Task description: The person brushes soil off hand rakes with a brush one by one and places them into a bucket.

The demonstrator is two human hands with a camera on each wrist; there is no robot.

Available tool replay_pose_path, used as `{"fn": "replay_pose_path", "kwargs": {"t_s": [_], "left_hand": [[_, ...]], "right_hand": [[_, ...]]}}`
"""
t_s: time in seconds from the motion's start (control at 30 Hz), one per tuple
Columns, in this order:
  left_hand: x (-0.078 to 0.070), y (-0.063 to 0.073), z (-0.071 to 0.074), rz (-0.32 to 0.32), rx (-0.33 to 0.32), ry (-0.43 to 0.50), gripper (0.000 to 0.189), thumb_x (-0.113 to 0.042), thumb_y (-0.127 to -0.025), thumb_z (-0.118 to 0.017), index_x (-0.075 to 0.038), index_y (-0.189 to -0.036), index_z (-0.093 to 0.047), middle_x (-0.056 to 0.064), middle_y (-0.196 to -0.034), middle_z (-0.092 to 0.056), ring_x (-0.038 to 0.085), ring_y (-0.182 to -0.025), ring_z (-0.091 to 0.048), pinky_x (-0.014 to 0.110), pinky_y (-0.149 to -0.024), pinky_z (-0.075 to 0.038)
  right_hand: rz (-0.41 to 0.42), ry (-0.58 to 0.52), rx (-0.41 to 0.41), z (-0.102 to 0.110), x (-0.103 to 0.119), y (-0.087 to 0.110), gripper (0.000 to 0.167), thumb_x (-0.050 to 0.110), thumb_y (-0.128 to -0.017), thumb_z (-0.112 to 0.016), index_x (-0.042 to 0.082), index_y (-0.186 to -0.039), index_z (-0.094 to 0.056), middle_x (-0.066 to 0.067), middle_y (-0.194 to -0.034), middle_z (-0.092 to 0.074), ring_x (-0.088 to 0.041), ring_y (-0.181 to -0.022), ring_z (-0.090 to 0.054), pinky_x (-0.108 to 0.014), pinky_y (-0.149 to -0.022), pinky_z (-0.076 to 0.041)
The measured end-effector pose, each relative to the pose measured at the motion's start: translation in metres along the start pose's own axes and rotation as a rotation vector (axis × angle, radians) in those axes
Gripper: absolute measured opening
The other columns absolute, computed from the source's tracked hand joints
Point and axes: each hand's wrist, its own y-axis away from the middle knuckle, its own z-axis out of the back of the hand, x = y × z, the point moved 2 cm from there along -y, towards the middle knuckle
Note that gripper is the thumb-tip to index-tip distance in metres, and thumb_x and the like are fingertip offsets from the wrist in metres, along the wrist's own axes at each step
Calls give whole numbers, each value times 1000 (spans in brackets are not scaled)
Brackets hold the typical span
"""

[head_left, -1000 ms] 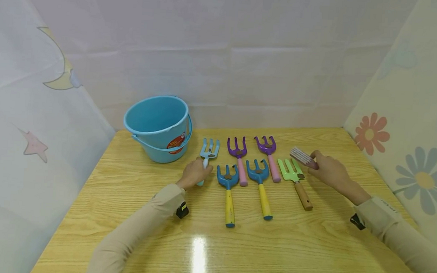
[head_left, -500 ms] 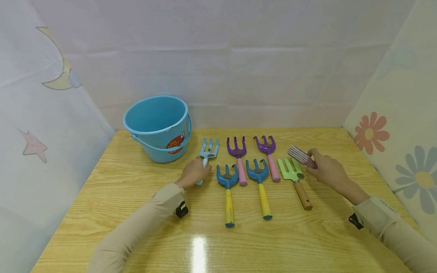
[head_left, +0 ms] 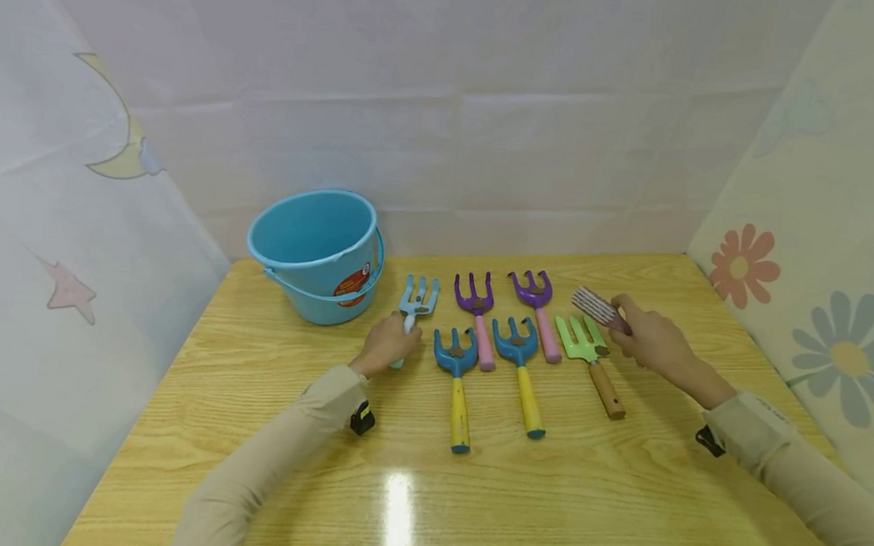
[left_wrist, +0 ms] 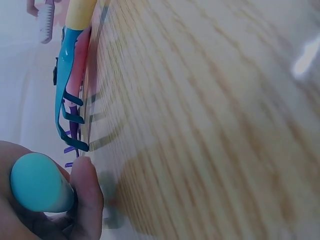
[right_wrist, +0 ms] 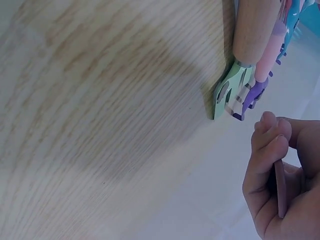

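In the head view my left hand [head_left: 386, 345] grips a light-blue hand fork [head_left: 414, 309] by its handle, tines pointing away from me. The left wrist view shows the rounded teal handle end [left_wrist: 37, 182] within the curled fingers and thumb. My right hand [head_left: 654, 341] holds a small brush [head_left: 598, 308] with rows of pale bristles and a brownish-purple handle, raised over the green hand fork [head_left: 581, 342]. Curled fingers wrap the thin handle [right_wrist: 281, 192] in the right wrist view, where the bristles are hidden.
Two blue hand forks with yellow handles [head_left: 460, 416] lie in the middle of the wooden table [head_left: 542, 513]. Behind them are two purple forks with pink handles [head_left: 483, 344]. A light-blue bucket [head_left: 305, 280] stands at the back left, before a cloth backdrop [head_left: 534, 162].
My right hand has shifted slightly left with the brush over the green fork. The left hand and its light-blue fork have barely moved.
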Motion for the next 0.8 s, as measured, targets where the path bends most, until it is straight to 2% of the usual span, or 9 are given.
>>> {"fn": "replay_pose_path", "kwargs": {"t_s": [0.1, 0.2, 0.3, 0.37, 0.53, 0.67, 0.8], "left_hand": [[2, 0, 0, 1, 19, 76, 52, -23, -98, -53, 15, -133, -43, 10, -64, -61, 18, -46, -59, 28, -47, -47], [2, 0, -1, 5, 35, 149, 54, -21, -99, -53, 15, -136, -38, 12, -65, -62, 19, -43, -61, 29, -43, -49], [1, 0, 0, 7, 37, 173, 50, -20, -99, -53, 14, -133, -41, 13, -68, -62, 19, -43, -62, 31, -43, -51], [1, 1, 1, 6, 37, 181, 47, -20, -99, -53, 13, -130, -43, 13, -70, -62, 19, -43, -62, 31, -43, -51], [1, 3, 2, 6, 42, 215, 40, -19, -100, -53, 10, -126, -46, 14, -70, -62, 21, -46, -62, 33, -44, -53], [1, 5, 3, 5, 41, 230, 38, -18, -100, -53, 9, -125, -46, 14, -70, -61, 23, -47, -62, 33, -44, -53], [1, 5, 4, -5, 38, 220, 37, -18, -101, -53, 9, -125, -46, 15, -67, -61, 24, -46, -61, 33, -44, -52]], "right_hand": [[-18, -10, 12, 0, 3, -1, 41, 10, -99, -55, -9, -131, -38, -7, -68, -60, -16, -47, -53, -31, -40, -41], [-26, -8, 16, 0, 5, -1, 29, 10, -100, -54, -12, -117, -46, -8, -68, -58, -16, -49, -53, -31, -41, -42], [-12, 15, 8, 0, 6, -2, 19, 12, -101, -53, -7, -100, -52, -7, -67, -56, -16, -49, -52, -31, -42, -42], [0, 26, -1, 0, 7, -3, 18, 13, -102, -53, -4, -95, -52, -6, -66, -54, -16, -49, -51, -31, -42, -41], [10, 19, 2, -2, 10, -5, 19, 16, -103, -53, -1, -94, -51, -7, -67, -55, -16, -50, -52, -32, -43, -42], [16, -11, 29, -4, 14, -7, 16, 14, -105, -48, 0, -96, -48, -8, -69, -54, -16, -51, -51, -31, -44, -42], [73, 46, 5, -7, 17, -9, 15, 8, -106, -44, -4, -98, -46, -9, -68, -51, -16, -51, -45, -29, -44, -36]]}}
